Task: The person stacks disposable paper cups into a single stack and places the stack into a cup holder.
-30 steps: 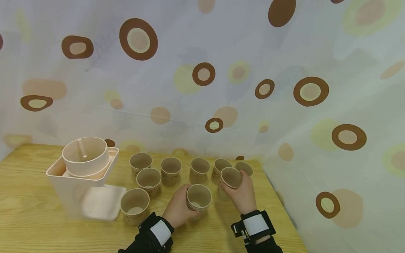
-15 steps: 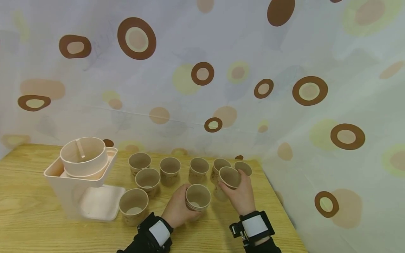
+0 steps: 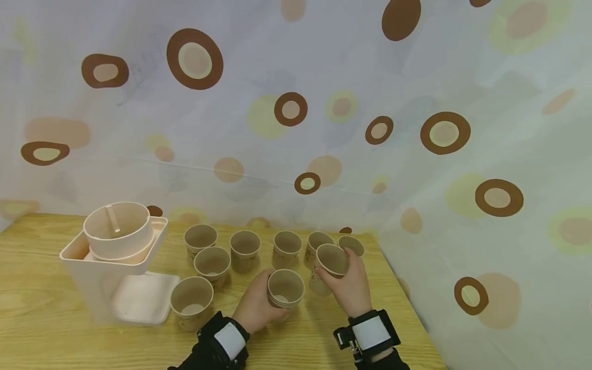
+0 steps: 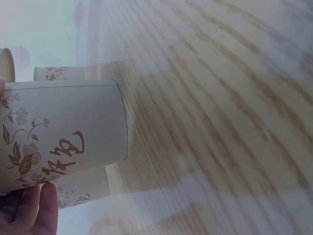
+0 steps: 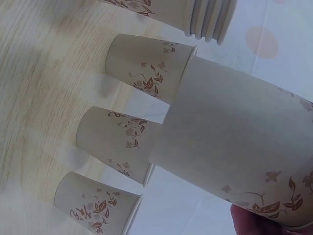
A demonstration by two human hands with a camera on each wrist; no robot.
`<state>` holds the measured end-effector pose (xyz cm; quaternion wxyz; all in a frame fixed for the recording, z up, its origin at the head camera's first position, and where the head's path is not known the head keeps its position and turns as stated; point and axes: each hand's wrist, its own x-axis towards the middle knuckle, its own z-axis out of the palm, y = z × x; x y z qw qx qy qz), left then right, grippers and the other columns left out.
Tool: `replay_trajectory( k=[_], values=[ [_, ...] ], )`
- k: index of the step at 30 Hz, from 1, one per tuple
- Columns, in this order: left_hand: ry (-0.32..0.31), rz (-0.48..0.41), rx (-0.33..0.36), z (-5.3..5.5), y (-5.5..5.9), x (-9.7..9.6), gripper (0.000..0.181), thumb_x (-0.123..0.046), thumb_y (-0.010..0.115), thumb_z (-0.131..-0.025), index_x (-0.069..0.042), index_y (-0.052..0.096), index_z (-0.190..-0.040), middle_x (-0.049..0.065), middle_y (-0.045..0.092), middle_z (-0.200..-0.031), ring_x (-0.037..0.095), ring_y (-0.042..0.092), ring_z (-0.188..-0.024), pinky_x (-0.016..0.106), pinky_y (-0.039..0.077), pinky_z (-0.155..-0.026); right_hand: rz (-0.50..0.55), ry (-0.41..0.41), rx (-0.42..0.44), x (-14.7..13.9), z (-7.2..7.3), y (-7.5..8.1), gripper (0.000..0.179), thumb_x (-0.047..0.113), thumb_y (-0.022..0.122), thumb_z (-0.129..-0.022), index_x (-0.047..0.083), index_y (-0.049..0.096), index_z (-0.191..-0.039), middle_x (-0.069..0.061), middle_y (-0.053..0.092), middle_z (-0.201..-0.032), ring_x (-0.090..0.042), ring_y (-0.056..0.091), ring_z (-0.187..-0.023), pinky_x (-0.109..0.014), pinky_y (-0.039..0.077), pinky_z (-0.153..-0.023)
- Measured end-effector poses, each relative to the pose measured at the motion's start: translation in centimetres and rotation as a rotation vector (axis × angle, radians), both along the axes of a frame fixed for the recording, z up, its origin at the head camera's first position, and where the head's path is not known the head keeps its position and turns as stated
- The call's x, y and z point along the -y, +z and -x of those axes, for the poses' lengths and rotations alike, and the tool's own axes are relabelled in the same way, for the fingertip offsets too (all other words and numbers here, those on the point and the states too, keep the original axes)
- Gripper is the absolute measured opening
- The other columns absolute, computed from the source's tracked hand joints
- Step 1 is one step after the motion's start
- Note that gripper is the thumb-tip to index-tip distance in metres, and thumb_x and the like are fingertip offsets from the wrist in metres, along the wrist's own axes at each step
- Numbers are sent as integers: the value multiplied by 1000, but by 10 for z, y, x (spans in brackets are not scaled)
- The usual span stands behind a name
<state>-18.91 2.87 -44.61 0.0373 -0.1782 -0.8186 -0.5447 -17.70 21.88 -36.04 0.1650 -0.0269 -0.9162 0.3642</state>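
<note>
In the head view my left hand (image 3: 256, 303) grips a small stack of nested paper cups (image 3: 285, 289) near the table's front. The left wrist view shows the stack's outer cup (image 4: 73, 132) upright, with brown flower print and fingers curled at its side. My right hand (image 3: 351, 288) holds a single paper cup (image 3: 331, 261), thumb on one side and fingers on the other. In the right wrist view that cup (image 5: 234, 127) is tilted and appears raised, its base off the table. Part of the right hand is hidden behind it there.
Several upright paper cups (image 3: 245, 246) stand along the back and left of the hands. At the far left sits a cream plastic container (image 3: 111, 257) with a round cup-shaped top and a flat tray (image 3: 145, 298). A patterned sheet (image 3: 259, 144) hangs behind the wooden table (image 3: 41, 288).
The head view has shifted slightly, so everything appears a little further left. Both hands keep their hold on the cups, with hardly any movement relative to the table.
</note>
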Motion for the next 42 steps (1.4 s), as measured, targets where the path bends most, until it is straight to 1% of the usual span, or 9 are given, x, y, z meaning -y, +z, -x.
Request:
replay_trajectory(
  k=[6,13,21,23,30,38,42],
  values=[
    [14,20,-19,0,-1,0,72,-12,86,-60,1,48,-120,13,58,-112,28,57,-105,46,46,-90,-26,-4,-11,1,-2,4,76,27,75,-77,-10,39,-133,-31,48,-125,-45,51,-113,-56,44,-90],
    [14,19,-9,-1,1,0,72,-11,86,-60,1,48,-120,13,58,-112,28,57,-105,46,46,-90,-34,10,-43,3,-4,7,76,28,76,-76,-9,41,-132,-29,50,-124,-43,52,-111,-56,44,-88],
    [25,42,-45,-1,0,0,73,-11,86,-58,2,49,-119,14,58,-110,28,57,-103,45,47,-89,-26,34,-53,12,-8,15,79,29,77,-74,-9,40,-132,-29,49,-125,-42,51,-113,-56,43,-90],
    [27,45,-44,-1,-1,0,72,-11,86,-58,2,49,-119,13,58,-110,28,57,-103,45,47,-89,-32,39,-55,14,-8,16,79,29,78,-74,-9,39,-132,-29,49,-126,-42,51,-113,-56,43,-90],
    [15,20,-5,1,-2,0,73,-12,85,-60,2,48,-122,13,57,-113,28,56,-105,46,46,-90,-32,58,-73,22,-7,15,78,26,79,-74,-11,40,-131,-29,49,-124,-43,50,-113,-56,43,-91],
    [7,26,-10,1,-1,1,73,-12,86,-60,2,48,-121,13,57,-112,27,56,-104,45,47,-89,29,117,-60,32,-7,12,78,25,80,-73,-10,40,-131,-28,48,-126,-41,49,-115,-55,41,-93],
    [4,25,-20,2,-2,1,72,-12,86,-60,2,48,-120,13,57,-111,27,57,-103,45,47,-89,32,131,-63,37,-7,10,77,26,80,-72,-7,41,-129,-26,51,-122,-39,51,-111,-53,43,-91]
  ],
)
